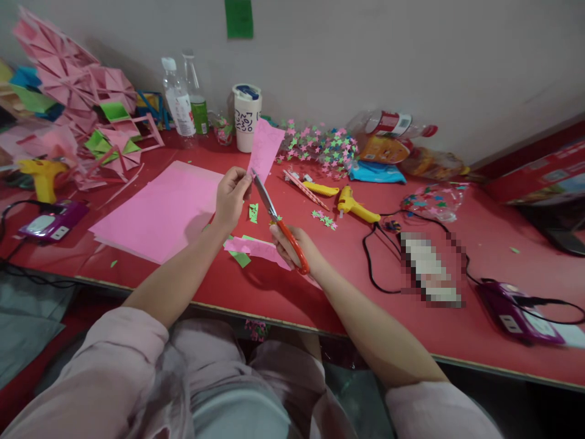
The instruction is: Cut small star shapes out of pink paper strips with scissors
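Between the thumb and fingers of my left hand a strip of pink paper is pinched, standing up above the table. My right hand grips scissors with orange handles. Their blades point up and left, and the tips meet the paper's lower end beside my left fingers; whether they cut into it I cannot tell. Below my hands lie pink paper scraps, a green offcut and a small green cut piece. Large pink sheets are stacked left of my left hand.
Small paper stars are heaped near the wall, beside a white cup and bottles. A yellow glue gun, a yellow cutter and cords lie to the right. Pink folded-paper work and another glue gun stand left.
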Action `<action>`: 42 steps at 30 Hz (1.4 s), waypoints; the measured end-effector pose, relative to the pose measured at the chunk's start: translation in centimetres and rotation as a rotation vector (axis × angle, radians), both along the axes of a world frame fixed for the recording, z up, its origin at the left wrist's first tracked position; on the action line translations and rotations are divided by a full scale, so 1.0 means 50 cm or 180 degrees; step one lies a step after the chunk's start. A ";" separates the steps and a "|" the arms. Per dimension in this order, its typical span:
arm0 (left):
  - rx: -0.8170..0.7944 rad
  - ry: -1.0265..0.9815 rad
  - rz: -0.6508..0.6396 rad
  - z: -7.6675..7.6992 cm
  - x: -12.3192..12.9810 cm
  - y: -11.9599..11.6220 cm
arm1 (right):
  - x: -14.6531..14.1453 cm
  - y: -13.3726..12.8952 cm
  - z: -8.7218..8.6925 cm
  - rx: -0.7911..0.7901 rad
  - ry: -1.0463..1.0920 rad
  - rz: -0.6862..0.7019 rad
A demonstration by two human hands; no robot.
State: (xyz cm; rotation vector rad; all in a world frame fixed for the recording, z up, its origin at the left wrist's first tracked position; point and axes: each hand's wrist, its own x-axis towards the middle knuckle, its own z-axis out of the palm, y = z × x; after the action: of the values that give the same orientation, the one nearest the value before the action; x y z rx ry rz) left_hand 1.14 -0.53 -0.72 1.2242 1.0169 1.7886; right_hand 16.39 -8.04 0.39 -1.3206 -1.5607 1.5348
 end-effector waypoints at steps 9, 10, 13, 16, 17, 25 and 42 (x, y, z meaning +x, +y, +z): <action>-0.0289 -0.0245 0.0070 0.010 -0.014 0.010 | 0.015 0.020 -0.027 0.0184 0.0060 0.0169; -0.0321 -0.0293 0.0048 0.010 -0.015 0.011 | 0.015 0.020 -0.028 0.0202 0.0083 0.0144; -0.0372 -0.0416 -0.0281 0.007 -0.016 0.011 | 0.010 0.015 -0.027 0.0223 0.0134 0.0094; -0.0376 -0.0499 -0.0662 0.007 -0.015 0.006 | 0.004 0.009 -0.022 0.0230 0.0107 -0.0013; -0.0367 -0.0539 -0.0687 0.008 -0.016 0.005 | 0.002 0.008 -0.020 0.0235 0.0098 -0.0074; -0.0358 -0.0793 -0.0493 0.013 -0.016 0.007 | 0.000 0.009 -0.025 0.0265 0.0020 -0.0133; -0.0071 -0.0243 -0.0337 0.019 -0.026 0.007 | 0.013 0.002 0.002 0.0307 -0.0245 0.0081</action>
State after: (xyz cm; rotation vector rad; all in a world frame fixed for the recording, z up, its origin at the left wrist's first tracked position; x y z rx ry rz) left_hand -0.17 -0.19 0.21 1.1654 0.9098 1.7245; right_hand 17.03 -7.96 0.48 -1.3243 -1.6835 1.4205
